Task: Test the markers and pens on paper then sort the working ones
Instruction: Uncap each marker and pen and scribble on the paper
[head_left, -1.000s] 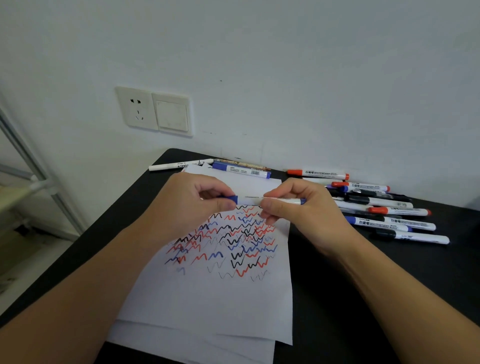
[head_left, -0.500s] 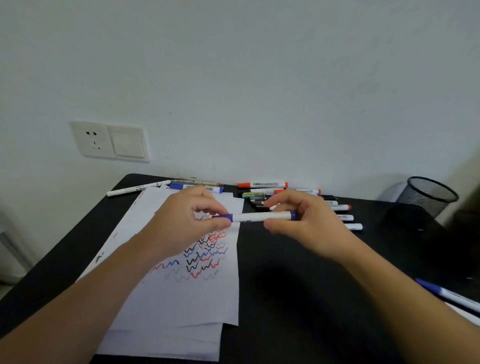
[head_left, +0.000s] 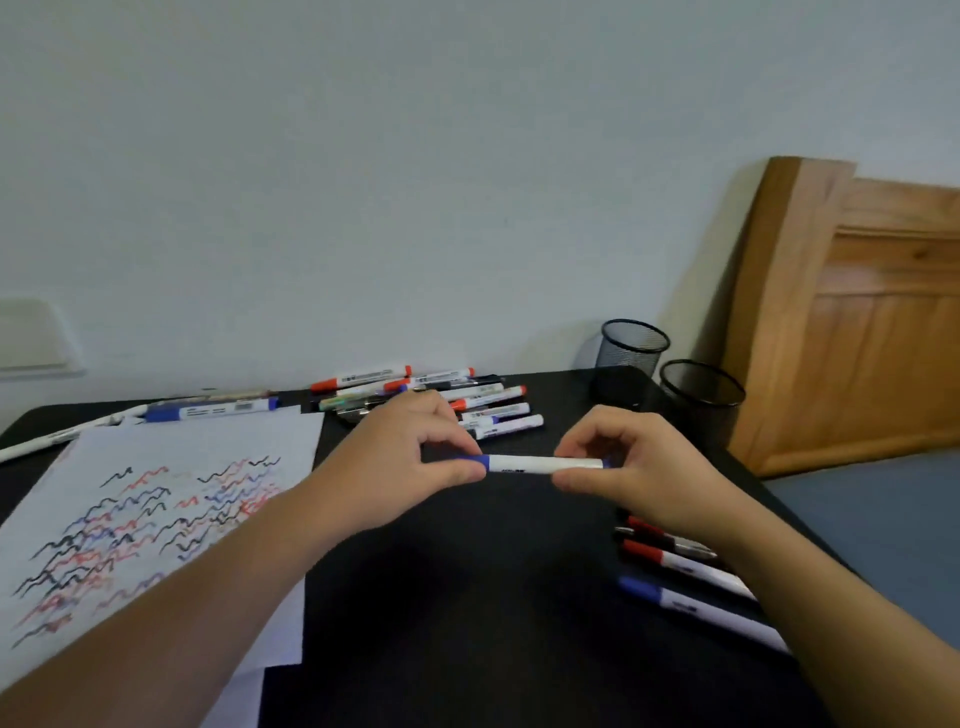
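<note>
White marker (head_left: 524, 463) with blue cap; paper (head_left: 171, 499) bears black, red, blue zigzags — table (head_left: 467, 597) black.

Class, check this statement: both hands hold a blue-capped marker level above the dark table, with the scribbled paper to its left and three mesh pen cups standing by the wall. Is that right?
Not quite. The head view shows two mesh pen cups, not three. The rest stands: the left hand and right hand hold the blue-capped marker level above the dark table, with the scribbled paper to its left.
</note>
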